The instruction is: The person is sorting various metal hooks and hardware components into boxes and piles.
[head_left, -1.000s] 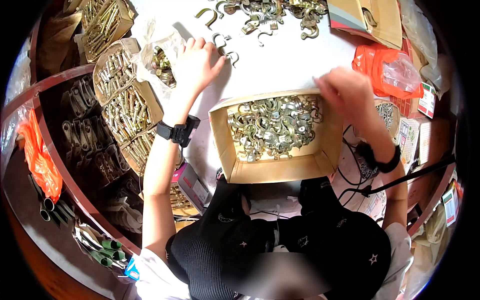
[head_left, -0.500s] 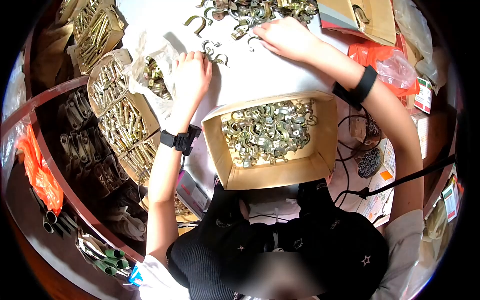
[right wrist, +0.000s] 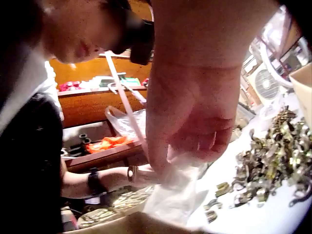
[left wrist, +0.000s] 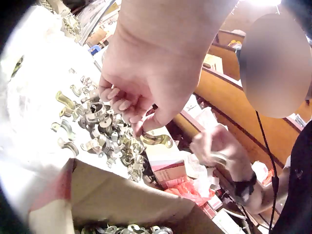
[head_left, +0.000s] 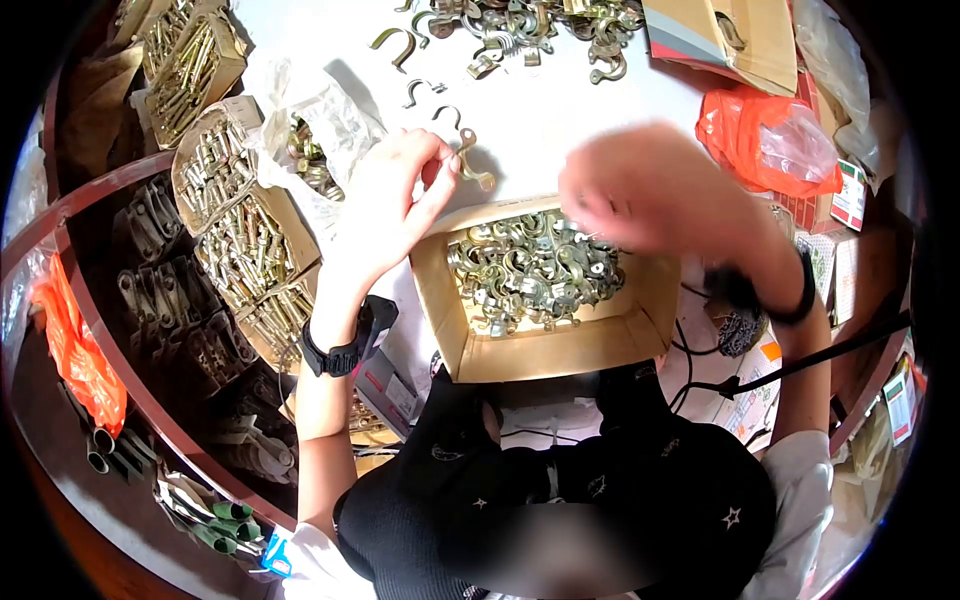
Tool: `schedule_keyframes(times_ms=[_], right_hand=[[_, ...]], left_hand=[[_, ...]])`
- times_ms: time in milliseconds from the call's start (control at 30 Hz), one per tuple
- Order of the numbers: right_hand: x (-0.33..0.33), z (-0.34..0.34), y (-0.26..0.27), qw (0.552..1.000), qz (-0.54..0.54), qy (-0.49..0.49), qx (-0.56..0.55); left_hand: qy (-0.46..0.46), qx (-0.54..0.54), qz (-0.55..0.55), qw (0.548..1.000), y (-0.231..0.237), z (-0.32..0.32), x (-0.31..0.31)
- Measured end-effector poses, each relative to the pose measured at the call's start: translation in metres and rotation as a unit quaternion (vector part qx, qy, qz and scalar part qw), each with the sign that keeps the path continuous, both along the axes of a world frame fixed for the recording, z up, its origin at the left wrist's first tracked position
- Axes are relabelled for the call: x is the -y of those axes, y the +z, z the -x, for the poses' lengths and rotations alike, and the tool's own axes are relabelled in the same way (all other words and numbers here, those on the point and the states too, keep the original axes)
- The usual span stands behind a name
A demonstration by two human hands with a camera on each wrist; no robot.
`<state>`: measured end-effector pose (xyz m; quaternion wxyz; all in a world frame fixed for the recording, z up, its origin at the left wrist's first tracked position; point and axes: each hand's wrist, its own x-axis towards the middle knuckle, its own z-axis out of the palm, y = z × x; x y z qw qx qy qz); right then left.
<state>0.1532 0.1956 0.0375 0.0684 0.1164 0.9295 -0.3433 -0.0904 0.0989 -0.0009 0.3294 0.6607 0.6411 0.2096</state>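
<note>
My left hand (head_left: 395, 195) pinches a curved metal pipe clamp half (head_left: 468, 158) between thumb and fingers, just beyond the far left edge of the cardboard box (head_left: 545, 368). In the left wrist view the same clamp half shows its bent ear below the fingertips. My right hand (head_left: 650, 190), blurred in the head view, is over the box's far right corner with its fingers curled. A curved metal clamp half (left wrist: 219, 158) shows at its fingers in the left wrist view. Many loose clamp halves (head_left: 540, 265) lie in the box.
A heap of clamp halves (head_left: 520, 25) lies on the white table, with a few strays nearer. Cartons of bolts (head_left: 250, 240) and a clear plastic bag (head_left: 330, 120) stand left. Right are an orange plastic bag (head_left: 735, 140) and an open carton (head_left: 720, 40).
My right hand reached to the heap, then came back over the box. My left hand, earlier resting by the stray clamps, has drawn nearer and now holds a clamp half.
</note>
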Motion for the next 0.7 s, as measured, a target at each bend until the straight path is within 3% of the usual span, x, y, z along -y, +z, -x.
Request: schedule_keyframes(times_ms=[133, 200, 267, 333, 400, 467, 500, 533, 600, 633, 700], right_hand=[[0.057, -0.039, -0.051, 0.997, -0.068, 0.029, -0.030], [0.053, -0.047, -0.052, 0.995, -0.090, 0.028, -0.025], [0.024, -0.047, -0.033, 0.976, 0.109, -0.182, 0.041], [-0.009, -0.053, -0.051, 0.930, 0.146, -0.332, -0.066], [-0.044, -0.053, -0.079, 0.889, 0.082, -0.431, -0.127], [-0.069, -0.051, -0.109, 0.899, -0.027, -0.429, -0.081], [-0.078, -0.047, -0.116, 0.907, -0.024, -0.420, -0.011], [-0.080, -0.043, -0.126, 0.906, -0.024, -0.423, -0.012], [-0.082, -0.034, -0.144, 0.883, -0.188, -0.429, 0.019], [-0.085, -0.032, -0.146, 0.886, -0.195, -0.418, 0.041], [-0.088, -0.031, -0.156, 0.882, -0.207, -0.418, 0.058]], left_hand=[[0.017, 0.012, 0.016, 1.000, 0.002, -0.005, 0.007], [-0.040, 0.032, 0.047, 0.998, 0.015, -0.011, 0.011], [-0.106, 0.026, 0.050, 0.993, 0.033, -0.022, 0.018], [-0.161, -0.024, 0.062, 0.985, 0.048, -0.039, 0.029], [-0.221, 0.002, 0.078, 0.972, 0.039, -0.052, 0.046], [-0.285, -0.012, 0.115, 0.952, 0.027, -0.069, 0.059], [-0.300, -0.022, 0.127, 0.945, 0.020, -0.075, 0.067], [-0.316, -0.033, 0.138, 0.938, 0.016, -0.079, 0.071], [-0.305, -0.008, 0.172, 0.937, 0.018, -0.077, 0.064], [-0.289, 0.019, 0.208, 0.934, 0.020, -0.075, 0.060], [-0.228, 0.031, 0.141, 0.963, 0.027, -0.064, 0.038]])
